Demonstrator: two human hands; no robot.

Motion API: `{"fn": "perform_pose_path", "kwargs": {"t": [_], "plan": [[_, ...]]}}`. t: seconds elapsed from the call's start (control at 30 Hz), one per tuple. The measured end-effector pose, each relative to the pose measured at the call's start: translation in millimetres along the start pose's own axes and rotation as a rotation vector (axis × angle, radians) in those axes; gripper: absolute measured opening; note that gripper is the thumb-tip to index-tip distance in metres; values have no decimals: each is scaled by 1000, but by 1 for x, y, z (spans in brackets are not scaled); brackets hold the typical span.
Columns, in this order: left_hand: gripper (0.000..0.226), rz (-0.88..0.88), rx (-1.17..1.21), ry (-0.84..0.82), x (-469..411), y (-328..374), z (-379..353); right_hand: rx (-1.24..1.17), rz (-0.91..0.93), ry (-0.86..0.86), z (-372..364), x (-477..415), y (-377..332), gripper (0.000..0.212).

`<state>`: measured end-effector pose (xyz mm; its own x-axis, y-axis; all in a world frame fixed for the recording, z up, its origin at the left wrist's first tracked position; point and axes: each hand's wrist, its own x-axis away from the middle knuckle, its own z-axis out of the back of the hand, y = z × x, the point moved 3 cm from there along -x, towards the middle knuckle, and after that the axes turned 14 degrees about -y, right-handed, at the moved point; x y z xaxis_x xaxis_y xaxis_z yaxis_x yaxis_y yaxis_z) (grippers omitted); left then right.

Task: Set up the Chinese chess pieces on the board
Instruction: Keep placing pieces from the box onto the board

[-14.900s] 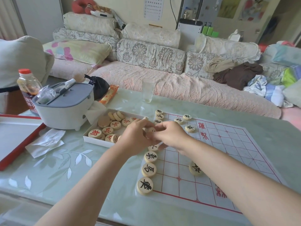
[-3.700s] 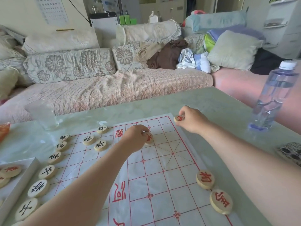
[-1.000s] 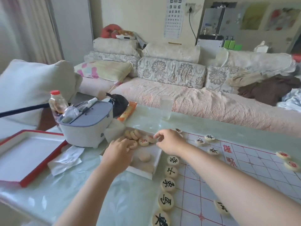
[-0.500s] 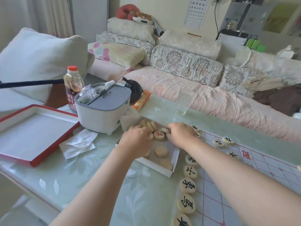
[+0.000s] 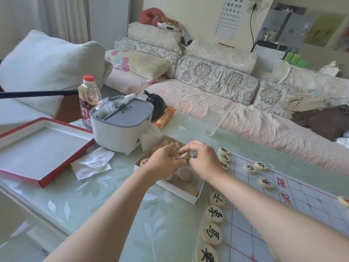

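Both hands are over the white box [image 5: 196, 200] of loose chess pieces, left of the paper board [image 5: 283, 214]. My right hand [image 5: 204, 157] pinches a red-marked piece [image 5: 183, 155] just above the box. My left hand [image 5: 164, 162] curls over the pieces beside it, with its thumb under that piece; what its fingers hold is hidden. Blank-faced pieces [image 5: 186, 174] lie in the box. Black-marked pieces [image 5: 214, 214] line the board's left edge, with three more [image 5: 265, 183] further in. A red piece [image 5: 344, 201] shows at the right border.
A white and grey appliance [image 5: 120, 129] stands behind the box, with a sauce bottle [image 5: 88, 99] and a black bag [image 5: 154, 104] near it. The red box lid [image 5: 37, 146] and a tissue [image 5: 92, 163] lie on the left. A glass [image 5: 213, 120] stands beyond the board, in front of the sofa.
3.7 s ago both hands set red pieces at the board's far side. Since 1 s ago they have been in the box, and a red piece is now raised between them.
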<state>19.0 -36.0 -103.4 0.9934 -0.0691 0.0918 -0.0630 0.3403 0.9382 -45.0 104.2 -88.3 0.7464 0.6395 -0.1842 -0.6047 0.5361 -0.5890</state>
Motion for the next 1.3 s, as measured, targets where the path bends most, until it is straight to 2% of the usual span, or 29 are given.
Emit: {"fn": "perform_pose_path", "kwargs": {"t": [0.07, 0.1, 0.17, 0.27, 0.4, 0.53, 0.73, 0.9, 1.03, 1.2, 1.3], "plan": [[33, -57, 93, 17, 5, 2, 1, 8, -1, 17, -3, 2, -4, 34], [27, -72, 75, 38, 6, 3, 3, 35, -24, 20, -4, 1, -5, 34], [30, -63, -124, 113, 8, 1, 9, 132, -90, -9, -4, -1, -4, 34], [48, -32, -385, 163, 7, -2, 18, 303, -249, -130, -3, -8, 3, 40], [52, -55, -512, 140, 1, -6, 20, 416, -423, -277, -7, -18, 12, 58], [47, -73, -575, 143, -3, -8, 18, 426, -416, -310, -16, -23, 13, 57], [39, -52, -623, 210, -7, -4, 21, 395, -431, -271, -12, -21, 16, 59], [38, -100, -620, 233, -12, 19, 4, 333, -355, -143, 23, 7, 12, 55], [42, -146, -638, 159, -12, 45, -38, 273, -382, -60, 65, 52, 21, 49], [44, -212, -620, 31, -4, 78, -101, 229, -498, 28, 117, 129, 48, 33], [47, -247, -629, -56, 1, 92, -140, 187, -586, 74, 141, 179, 69, 30]]}}
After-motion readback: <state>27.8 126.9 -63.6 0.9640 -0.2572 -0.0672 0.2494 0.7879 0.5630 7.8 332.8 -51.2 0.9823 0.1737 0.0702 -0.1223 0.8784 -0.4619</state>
